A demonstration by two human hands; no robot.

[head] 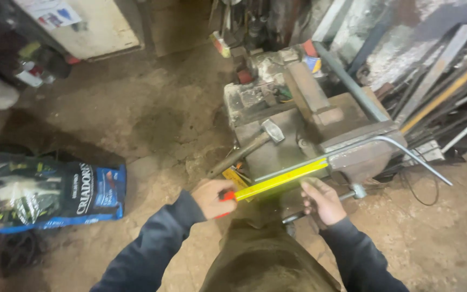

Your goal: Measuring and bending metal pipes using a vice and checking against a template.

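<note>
Head view | left hand [210, 198] grips yellow tape measure [282, 180] | right hand [322, 199] grasps vise handle [347, 193] beside it

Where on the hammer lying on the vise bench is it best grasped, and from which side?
Probably the free end of the hammer handle, from the lower left. The handle slants down-left off the block, overhanging open floor, while the steel head rests against the vise body.

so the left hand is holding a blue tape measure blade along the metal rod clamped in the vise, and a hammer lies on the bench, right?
Not quite: the tape measure blade is yellow, not blue, as the head view shows. The rest holds: the left hand stretches it along the metal rod clamped in the vise, and a hammer lies on the bench.
</note>
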